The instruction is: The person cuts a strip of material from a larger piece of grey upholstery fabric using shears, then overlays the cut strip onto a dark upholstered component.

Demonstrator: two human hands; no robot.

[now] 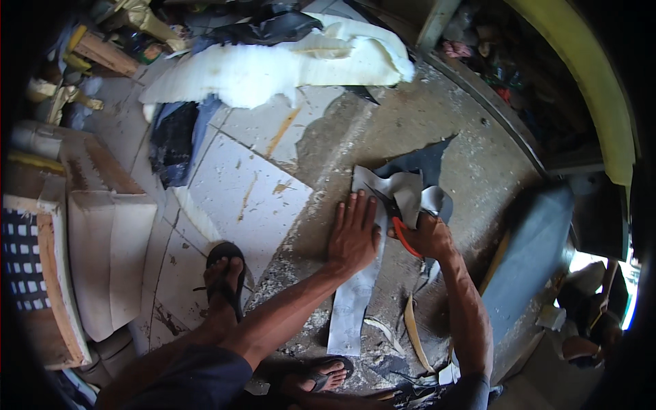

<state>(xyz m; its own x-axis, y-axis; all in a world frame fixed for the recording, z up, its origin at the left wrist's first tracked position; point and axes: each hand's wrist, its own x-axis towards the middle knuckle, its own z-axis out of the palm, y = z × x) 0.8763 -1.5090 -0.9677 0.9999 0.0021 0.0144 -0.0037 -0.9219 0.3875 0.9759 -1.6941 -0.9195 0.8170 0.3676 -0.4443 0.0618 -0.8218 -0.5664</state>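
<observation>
A long pale grey strip of sheet material (pixel 352 318), perhaps vinyl, lies on the floor between my feet and the middle of the view. My left hand (pixel 354 236) presses flat on its upper part, fingers stretched out. Scissors (pixel 404 238) with an orange-red handle are gripped in my right hand (pixel 433 236). Their dark blades lie across the strip's upper end, where the material curls and folds up. Beyond the blades is a darker grey piece of the sheet (pixel 424 160) with a pointed corner. My right fingers are partly hidden behind the handle and the curled material.
A large piece of whitish foam (pixel 253 72) lies at the far side. Cream upholstered parts (pixel 109 253) stand at left, and a dark grey padded panel (pixel 529 253) leans at right. Offcuts (pixel 415 335) litter the floor near my sandalled feet. A person (pixel 591 311) is at the right edge.
</observation>
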